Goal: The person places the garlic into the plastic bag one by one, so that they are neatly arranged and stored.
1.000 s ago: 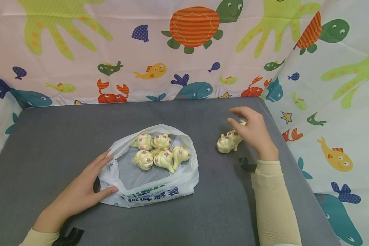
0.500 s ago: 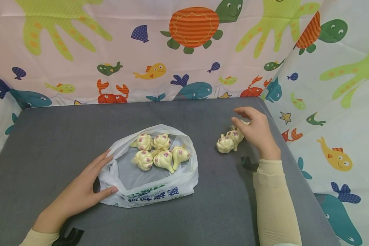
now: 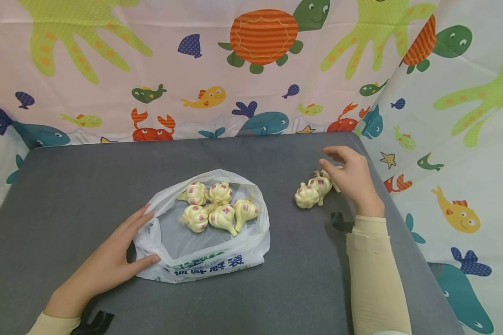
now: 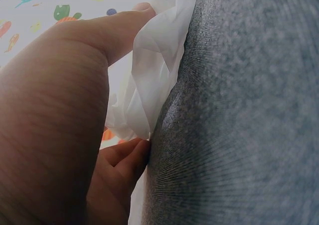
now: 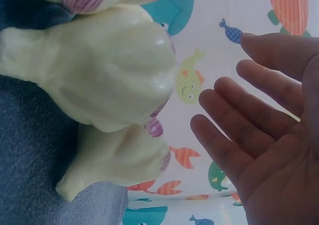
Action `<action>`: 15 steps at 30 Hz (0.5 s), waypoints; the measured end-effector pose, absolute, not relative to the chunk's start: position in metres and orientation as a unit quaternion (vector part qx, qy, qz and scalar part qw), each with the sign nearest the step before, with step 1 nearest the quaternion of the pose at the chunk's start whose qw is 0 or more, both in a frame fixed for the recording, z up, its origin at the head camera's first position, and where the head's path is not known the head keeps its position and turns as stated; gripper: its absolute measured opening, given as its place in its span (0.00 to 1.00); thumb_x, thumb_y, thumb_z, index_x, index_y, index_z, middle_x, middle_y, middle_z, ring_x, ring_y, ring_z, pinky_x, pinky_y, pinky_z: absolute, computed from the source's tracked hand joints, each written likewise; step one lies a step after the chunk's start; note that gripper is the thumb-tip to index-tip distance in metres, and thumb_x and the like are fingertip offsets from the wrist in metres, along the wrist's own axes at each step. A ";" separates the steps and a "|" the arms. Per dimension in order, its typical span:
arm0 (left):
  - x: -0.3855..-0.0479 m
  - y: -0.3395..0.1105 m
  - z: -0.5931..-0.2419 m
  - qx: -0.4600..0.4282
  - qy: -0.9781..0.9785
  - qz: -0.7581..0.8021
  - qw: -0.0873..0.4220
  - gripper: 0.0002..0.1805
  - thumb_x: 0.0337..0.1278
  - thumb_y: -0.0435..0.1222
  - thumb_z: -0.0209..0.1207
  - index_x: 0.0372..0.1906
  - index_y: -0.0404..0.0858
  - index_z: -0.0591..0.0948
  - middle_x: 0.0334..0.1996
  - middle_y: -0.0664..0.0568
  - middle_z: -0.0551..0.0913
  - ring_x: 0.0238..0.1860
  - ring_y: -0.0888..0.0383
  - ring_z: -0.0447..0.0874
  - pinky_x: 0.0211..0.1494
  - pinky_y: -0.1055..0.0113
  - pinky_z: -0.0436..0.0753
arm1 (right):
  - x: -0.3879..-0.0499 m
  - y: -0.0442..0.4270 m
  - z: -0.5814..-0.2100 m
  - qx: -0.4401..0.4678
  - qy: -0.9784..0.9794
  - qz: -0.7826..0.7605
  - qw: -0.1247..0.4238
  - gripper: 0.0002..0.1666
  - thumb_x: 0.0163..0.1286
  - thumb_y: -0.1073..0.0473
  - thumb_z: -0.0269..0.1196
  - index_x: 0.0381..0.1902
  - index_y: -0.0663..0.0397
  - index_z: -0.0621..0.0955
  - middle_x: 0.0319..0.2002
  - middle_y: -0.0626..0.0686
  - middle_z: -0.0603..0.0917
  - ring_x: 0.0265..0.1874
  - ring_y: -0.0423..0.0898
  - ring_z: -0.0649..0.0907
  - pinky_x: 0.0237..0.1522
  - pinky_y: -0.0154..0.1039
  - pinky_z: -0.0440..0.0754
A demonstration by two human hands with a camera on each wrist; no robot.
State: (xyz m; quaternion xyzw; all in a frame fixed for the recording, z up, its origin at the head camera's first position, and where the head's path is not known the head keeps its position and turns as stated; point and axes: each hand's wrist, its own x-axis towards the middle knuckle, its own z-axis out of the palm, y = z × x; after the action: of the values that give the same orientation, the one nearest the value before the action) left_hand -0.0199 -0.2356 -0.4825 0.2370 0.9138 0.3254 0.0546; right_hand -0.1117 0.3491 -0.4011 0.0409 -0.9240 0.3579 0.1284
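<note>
A white plastic bag (image 3: 251,253) lies wide-mouthed on the grey table, with several garlic bulbs (image 3: 222,217) inside. My left hand (image 3: 113,256) rests against the bag's left side, fingers and thumb spread along its rim; the left wrist view shows thumb and fingertips at the white plastic (image 4: 154,70). On the right, a group of garlic bulbs (image 3: 307,196) lies on the table, partly hidden by my right hand (image 3: 352,179). That hand hovers beside them, its fingers relaxed and holding nothing. In the right wrist view a gap separates the fingers (image 5: 234,100) from the bulbs (image 5: 109,70).
The grey table (image 3: 88,181) runs back to a curtain (image 3: 163,56) printed with sea animals, which also stands along the right side. Dark straps (image 3: 94,323) show beside both wrists.
My right hand has moved slightly to the right, uncovering more of the bulbs beside it. The left hand, the bag and the bulbs have stayed in place.
</note>
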 end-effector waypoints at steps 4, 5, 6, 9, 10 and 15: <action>-0.020 -0.236 -0.483 0.238 0.914 0.323 0.052 0.59 0.60 0.53 0.80 0.89 0.52 0.58 0.89 0.51 0.50 0.84 0.37 0.56 0.73 0.24 0.65 | -0.113 0.351 -0.403 0.038 -0.924 0.360 0.126 0.20 0.79 0.56 0.70 0.63 0.57 0.87 0.63 0.60 0.86 0.63 0.63 0.83 0.62 0.65 0.82; -0.020 -0.236 -0.483 0.238 0.915 0.323 0.052 0.59 0.60 0.53 0.80 0.89 0.52 0.58 0.89 0.51 0.50 0.84 0.37 0.56 0.73 0.24 0.65 | -0.113 0.352 -0.404 0.037 -0.923 0.361 0.125 0.20 0.79 0.56 0.70 0.63 0.57 0.87 0.63 0.60 0.86 0.63 0.63 0.83 0.62 0.65 0.82; -0.020 -0.236 -0.483 0.239 0.915 0.322 0.051 0.59 0.60 0.53 0.80 0.89 0.52 0.58 0.89 0.51 0.50 0.84 0.37 0.56 0.73 0.25 0.65 | -0.113 0.352 -0.405 0.036 -0.923 0.362 0.123 0.20 0.79 0.56 0.70 0.64 0.57 0.87 0.63 0.60 0.86 0.63 0.63 0.83 0.62 0.65 0.82; -0.019 -0.236 -0.483 0.239 0.915 0.321 0.052 0.59 0.60 0.53 0.80 0.89 0.52 0.57 0.89 0.51 0.50 0.84 0.37 0.56 0.73 0.24 0.65 | -0.114 0.354 -0.407 0.033 -0.924 0.362 0.120 0.21 0.79 0.55 0.70 0.64 0.57 0.86 0.63 0.60 0.85 0.63 0.63 0.83 0.63 0.65 0.81; -0.019 -0.236 -0.483 0.238 0.915 0.321 0.053 0.59 0.60 0.54 0.79 0.89 0.52 0.57 0.89 0.51 0.50 0.84 0.37 0.56 0.73 0.24 0.65 | -0.114 0.355 -0.408 0.032 -0.924 0.361 0.119 0.21 0.79 0.55 0.70 0.64 0.57 0.86 0.63 0.60 0.85 0.63 0.63 0.83 0.63 0.65 0.81; -0.019 -0.236 -0.482 0.235 0.915 0.322 0.059 0.59 0.60 0.54 0.79 0.89 0.52 0.57 0.89 0.50 0.50 0.84 0.36 0.56 0.71 0.22 0.66 | -0.115 0.358 -0.412 0.027 -0.926 0.359 0.118 0.21 0.79 0.54 0.69 0.64 0.57 0.86 0.63 0.60 0.85 0.63 0.62 0.83 0.63 0.64 0.81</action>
State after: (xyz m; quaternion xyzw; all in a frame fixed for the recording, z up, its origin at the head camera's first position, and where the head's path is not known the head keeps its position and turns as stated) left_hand -0.0193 -0.2356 -0.4817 0.2349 0.9153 0.3218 0.0587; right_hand -0.1152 0.3578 -0.4119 0.0274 -0.9256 0.3586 0.1180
